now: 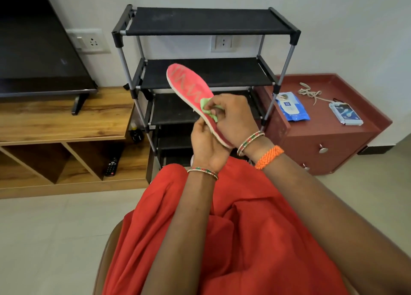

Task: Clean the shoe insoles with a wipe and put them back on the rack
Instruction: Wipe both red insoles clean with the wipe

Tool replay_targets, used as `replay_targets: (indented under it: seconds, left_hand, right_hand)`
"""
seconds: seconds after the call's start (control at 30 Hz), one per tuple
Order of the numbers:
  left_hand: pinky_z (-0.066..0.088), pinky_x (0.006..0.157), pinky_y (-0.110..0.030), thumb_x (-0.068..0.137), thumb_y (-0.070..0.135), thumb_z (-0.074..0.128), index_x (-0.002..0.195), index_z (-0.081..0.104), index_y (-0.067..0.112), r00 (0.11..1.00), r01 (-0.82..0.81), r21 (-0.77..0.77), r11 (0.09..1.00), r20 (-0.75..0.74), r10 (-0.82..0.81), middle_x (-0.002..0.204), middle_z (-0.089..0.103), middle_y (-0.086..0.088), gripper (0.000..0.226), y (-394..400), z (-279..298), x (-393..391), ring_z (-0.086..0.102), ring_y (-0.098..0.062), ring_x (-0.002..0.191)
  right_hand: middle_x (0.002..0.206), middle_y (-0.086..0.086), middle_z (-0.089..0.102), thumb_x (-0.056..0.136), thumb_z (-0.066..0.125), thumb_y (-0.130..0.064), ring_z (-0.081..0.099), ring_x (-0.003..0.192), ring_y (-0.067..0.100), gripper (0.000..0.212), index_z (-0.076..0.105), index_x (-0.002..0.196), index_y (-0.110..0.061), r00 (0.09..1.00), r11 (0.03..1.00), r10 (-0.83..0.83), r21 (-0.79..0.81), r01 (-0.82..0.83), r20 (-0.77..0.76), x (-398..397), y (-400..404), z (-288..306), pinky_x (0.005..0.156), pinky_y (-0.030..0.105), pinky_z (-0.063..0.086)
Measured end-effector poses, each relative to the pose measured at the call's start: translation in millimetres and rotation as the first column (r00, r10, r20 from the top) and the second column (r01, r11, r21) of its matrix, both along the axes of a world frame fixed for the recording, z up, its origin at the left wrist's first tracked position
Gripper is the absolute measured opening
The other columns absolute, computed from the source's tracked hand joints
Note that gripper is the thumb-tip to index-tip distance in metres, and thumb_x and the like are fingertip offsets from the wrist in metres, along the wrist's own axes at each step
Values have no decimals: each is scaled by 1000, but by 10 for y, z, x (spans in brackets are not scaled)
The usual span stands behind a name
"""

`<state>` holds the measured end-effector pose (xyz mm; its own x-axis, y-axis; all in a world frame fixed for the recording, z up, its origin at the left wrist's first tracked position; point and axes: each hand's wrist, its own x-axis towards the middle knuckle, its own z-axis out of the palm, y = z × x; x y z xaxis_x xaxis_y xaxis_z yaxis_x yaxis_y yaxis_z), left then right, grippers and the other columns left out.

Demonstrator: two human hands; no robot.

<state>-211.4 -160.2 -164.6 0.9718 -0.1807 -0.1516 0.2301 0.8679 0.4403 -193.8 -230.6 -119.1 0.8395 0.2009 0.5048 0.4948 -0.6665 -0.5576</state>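
A pink insole (189, 83) with a pale zigzag pattern is held up in front of the black shoe rack (206, 23), toe end pointing up and to the left. My left hand (205, 144) grips its heel end from below. My right hand (231, 114) presses a light green wipe (205, 104) against the middle of the insole's upper face. The heel is partly hidden behind both hands. The rack's shelves that I can see hold nothing.
A red-brown cabinet (333, 139) to the right of the rack carries a blue wipes pack (292, 109), a boxed item (345, 114) and a loose cord. A wooden TV unit (64, 121) with a television stands at left, a remote in its lower shelf. My red-clad lap fills the foreground.
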Motion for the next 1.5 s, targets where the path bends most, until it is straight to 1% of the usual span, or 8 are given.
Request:
replay_targets:
  seconds: [0.2,0.4,0.5,0.7,0.87,1.03,1.27,1.5]
  left_hand:
    - [38,104,-41,93,54,23,120,56,13,998,-65,-147,987,-28,62,125,59,-14,59,326,-147,40,51,-33,121]
    - [20,116,-46,78,73,46,138,45,15,997,73,31,997,21,-73,119,56,-7,84,1,-113,60,48,-23,121]
    - [33,111,-36,88,66,38,120,57,16,999,35,47,998,-16,-34,104,65,-5,62,17,-106,49,59,-18,104]
    - [41,94,-42,81,80,4,74,78,10,999,33,93,995,-2,-33,72,71,-8,102,293,-101,21,68,-20,66]
    - [52,85,-31,88,73,15,106,63,7,997,76,175,982,6,-79,86,68,-11,84,131,-21,24,65,-21,87]
    - [46,94,-32,90,71,18,108,62,9,997,81,212,974,-2,-83,92,68,-10,78,190,-23,-3,64,-21,94]
    - [43,100,-36,83,77,11,109,61,8,997,56,252,966,-57,-43,101,67,-16,89,90,-13,-13,63,-25,99]
    - [53,84,-30,88,71,9,108,62,19,996,64,339,938,-74,-42,94,72,-8,77,68,-24,-10,69,-18,87]
  right_hand:
    - [87,6,71,73,59,12,65,86,21,28,73,84,-9,989,988,130,-73,-135,-71,-372,-51,-395,78,28,50]
    - [94,4,70,80,54,4,63,92,20,24,71,90,-10,1000,1000,5,14,-6,23,-117,123,-150,84,30,48]
    - [93,5,70,82,55,4,64,91,20,24,72,90,-11,1000,999,24,26,-24,-9,-86,158,-20,84,36,52]
    - [83,6,66,77,53,5,62,81,25,24,68,86,-13,986,982,150,-101,-157,-77,-565,62,-316,70,38,51]
    - [87,4,64,81,54,1,60,83,21,25,64,100,-12,999,997,42,-62,-42,-4,-396,25,-111,72,37,52]
    - [94,4,67,82,52,-2,61,90,20,31,70,105,-9,996,996,82,-40,-80,39,-336,-9,-175,83,33,51]
    - [91,9,66,82,53,-2,59,88,27,25,71,99,-6,996,978,47,-206,-32,72,-408,-101,-269,73,40,53]
    - [84,10,59,89,51,-9,51,74,24,7,54,96,-7,987,940,-96,-313,133,133,-249,-19,-106,55,30,30]
